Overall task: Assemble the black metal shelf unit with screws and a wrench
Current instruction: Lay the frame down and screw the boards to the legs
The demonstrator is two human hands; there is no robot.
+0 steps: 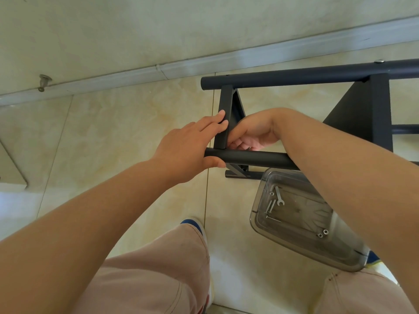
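Lying on its side across a pale tiled floor point(127, 123), the black metal shelf unit point(383, 114) fills the upper right of the head view, its far tube point(294, 76) running parallel to the wall's grey skirting point(204, 62) and its near tube point(256, 157) closer to the person. A short black crossbar point(224, 118) joins the two tubes at their left ends, and a wider black panel joins them further right.

Pale pink trousers point(158, 268) cover both legs at the bottom, with a blue-and-white shoe point(195, 223) showing past the left knee.

A clear plastic tray point(294, 241) sits on the floor just below the near tube, partly hidden by the right forearm. Inside it lie a small silver wrench point(279, 196), a few screws point(271, 206) beside it, and two small nuts or washers point(323, 233) toward the other end.

The left hand point(192, 146) takes hold at the corner joint: its grip is narrow, thumb under the near tube's end and fingertips point(223, 122) laid against the crossbar. The right hand point(251, 132) reaches in from the other side of the crossbar, fingers curled inward just above the near tube; what its grip encloses, if anything, I cannot tell.

A silver screw head point(379, 61) sits on top of the far tube.
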